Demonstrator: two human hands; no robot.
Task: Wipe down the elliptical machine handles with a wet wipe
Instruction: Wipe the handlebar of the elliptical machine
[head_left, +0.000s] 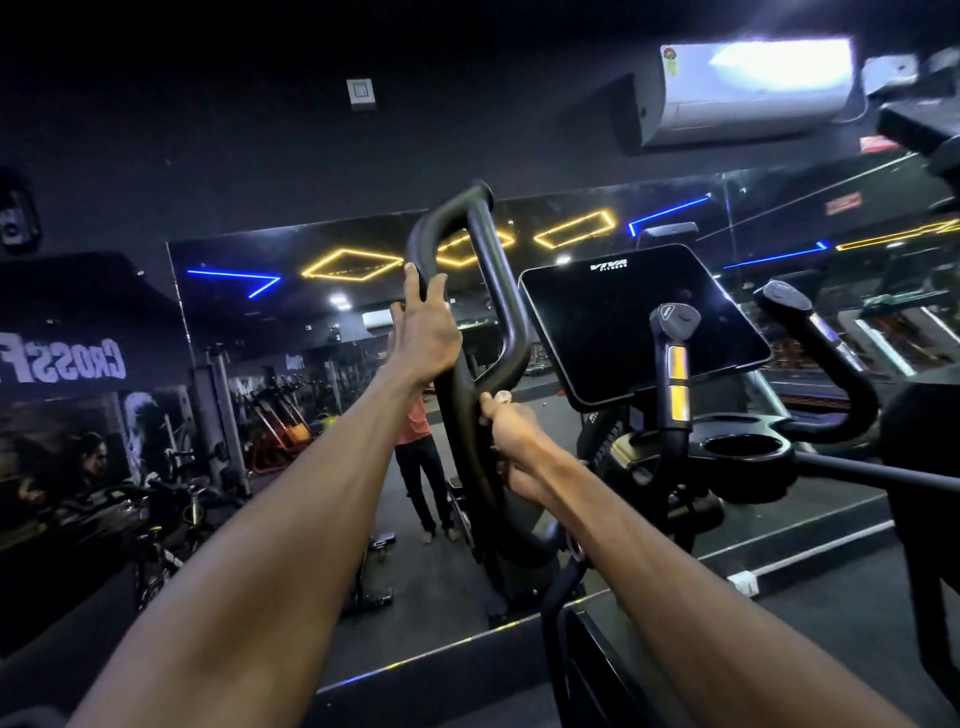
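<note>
A dim gym seen from head height, facing a wall mirror (291, 322) that reflects yellow and blue ceiling lights and rows of exercise machines. At far left, reversed white lettering shows on a dark wall.

Two bare forearms reach forward from the bottom edge toward the looped black handle (496, 280) of an elliptical machine, which rises at the centre of the view. The left hand (426, 332) is higher up, its fingers (413, 283) curled around the loop's left bar, gripping it. Just below and to the right, the right hand (511, 431) grips the same handle lower down, where the two bars of the loop join; its fingers wrap around the bar. A small pale patch shows at the top of this hand, but it is too small to tell whether it is a wipe.

Between the arms, the mirror shows a standing person in an orange top.

Right of the handle sits the machine's dark console screen (644, 322), tilted. Further right stand two short fixed grips (675, 358) with metallic sensor strips, above a round cup holder (743, 449). At upper right, a white air-conditioning unit (748, 88) is mounted high on the wall.
</note>
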